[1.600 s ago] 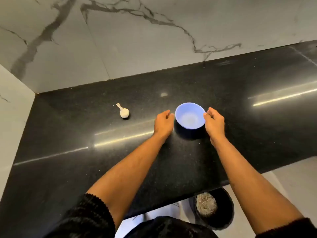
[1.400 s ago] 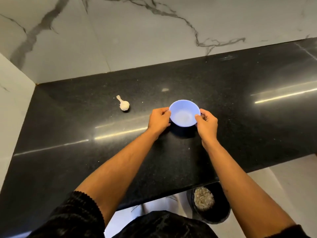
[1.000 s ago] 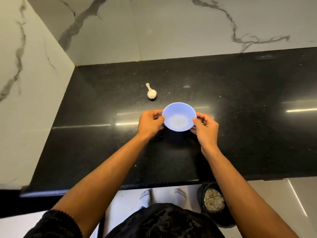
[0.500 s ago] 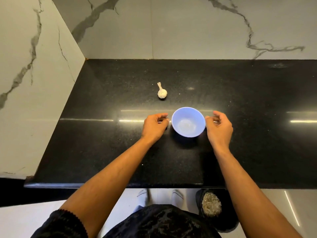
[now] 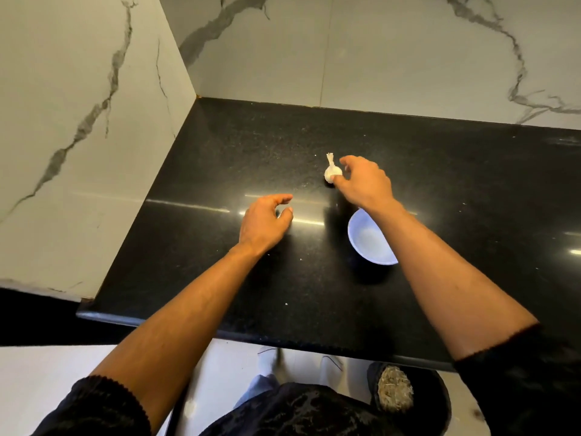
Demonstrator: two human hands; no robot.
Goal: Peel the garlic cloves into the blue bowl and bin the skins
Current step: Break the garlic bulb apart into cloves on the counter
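Now right hand (image 5: 364, 180) outstretched, fingers spread around garlic bulb (image 5: 332, 173); left hand (image 5: 264, 221) hovering, loosely open.

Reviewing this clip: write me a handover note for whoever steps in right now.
Right hand: fingers curling round the garlic bulb on the black counter; whether it is gripped yet is unclear.
Left hand: open, holding nothing, over the counter.
Blue bowl: empty, on the counter under the right forearm.
Bin: on the floor, below the counter edge.
Done: nothing peeled.
Left: break up the bulb, peel the cloves into the bowl, bin the skins.
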